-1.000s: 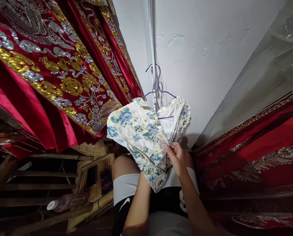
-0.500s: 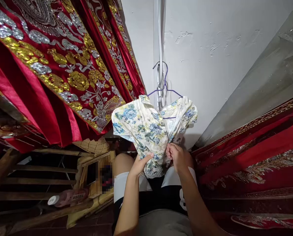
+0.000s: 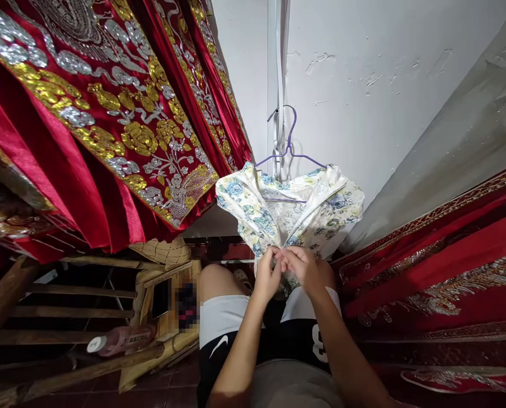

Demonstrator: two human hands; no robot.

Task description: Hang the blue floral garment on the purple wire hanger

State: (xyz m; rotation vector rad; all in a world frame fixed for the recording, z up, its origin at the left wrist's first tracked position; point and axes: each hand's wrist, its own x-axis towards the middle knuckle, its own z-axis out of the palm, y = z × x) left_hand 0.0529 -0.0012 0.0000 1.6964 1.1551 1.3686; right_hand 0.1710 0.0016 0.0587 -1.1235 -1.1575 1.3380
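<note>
Your left hand (image 3: 268,273) and right hand (image 3: 302,267) meet at the front of the short-sleeved floral blouse (image 3: 289,218), both pinching its front edges between thumb and fingers just below the V of the neckline. Fingertips close together; can't tell exactly what's between them. Blouse hangs on the purple hanger (image 3: 289,148) in front of you, above your knees, neckline spread, hanger's lower bar showing across the opening. Hanger hook is up by the white strip (image 3: 280,62) on the white wall (image 3: 363,124). To your left: red garment with gold and silver sequin embroidery (image 3: 140,137); below it, slatted wooden furniture (image 3: 72,313) with a pinkish, white-capped bottle (image 3: 125,340) lying tilted on it. To your right: red beaded fabric (image 3: 448,266). Your black-and-white shorts (image 3: 225,317) show under your forearms.
</note>
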